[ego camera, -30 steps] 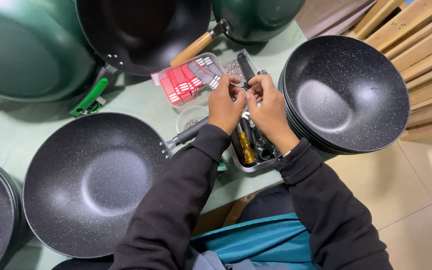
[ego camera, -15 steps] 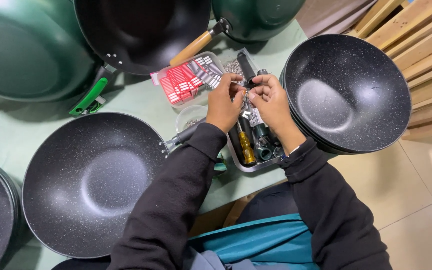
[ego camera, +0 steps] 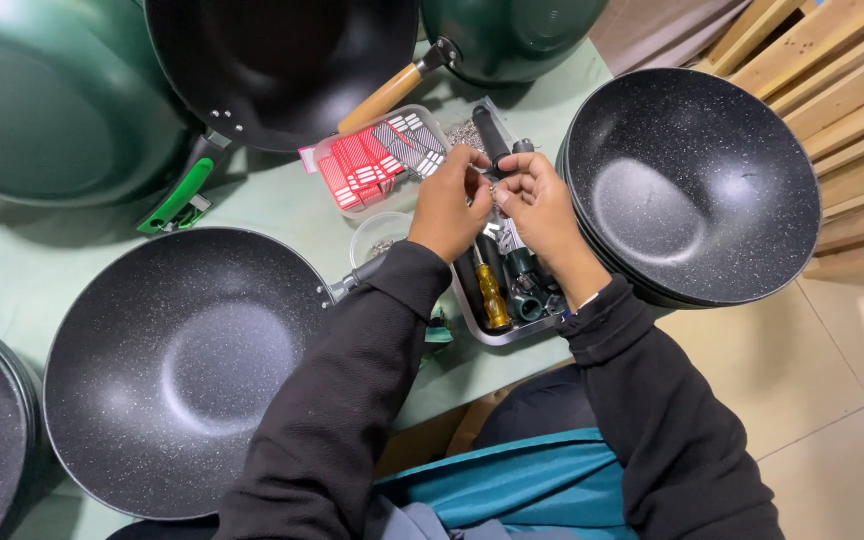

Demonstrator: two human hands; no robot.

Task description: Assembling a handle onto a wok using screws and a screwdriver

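Hands meet over a metal tray (ego camera: 492,335) of tools on the green desk (ego camera: 12,270). Left hand (ego camera: 447,205) and right hand (ego camera: 537,200) both pinch a tiny metal part (ego camera: 493,186) between their fingertips. Speckled black pan (ego camera: 187,365) sits just left.

At 11 o'clock from your hands sits 1 clear plastic box (ego camera: 377,155) packed with flat red-and-white and grey-and-white striped labels. At 9 o'clock of your left wrist stands 1 small round clear tub (ego camera: 377,235). You have no signs or screens in view.
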